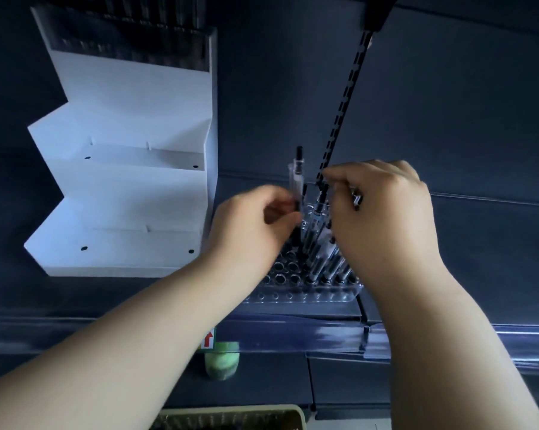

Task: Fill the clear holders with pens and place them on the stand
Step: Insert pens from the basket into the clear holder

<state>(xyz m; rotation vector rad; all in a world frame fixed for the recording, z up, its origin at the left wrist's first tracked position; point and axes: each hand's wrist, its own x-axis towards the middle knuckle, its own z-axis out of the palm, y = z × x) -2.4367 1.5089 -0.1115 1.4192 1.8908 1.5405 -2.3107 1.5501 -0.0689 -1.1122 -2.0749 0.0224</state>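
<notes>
Left hand [255,225] pinches an upright pen [297,178]; right hand [383,218] grips bunched pens [319,246] standing in the clear holder [296,295] beside the white stand [131,187].

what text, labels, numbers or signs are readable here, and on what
No readable words or numbers.
Red arrow, pointing up: on the small label by the green bottle.
Print on the pens: too blurred to read.
White stand: no text visible.
</notes>
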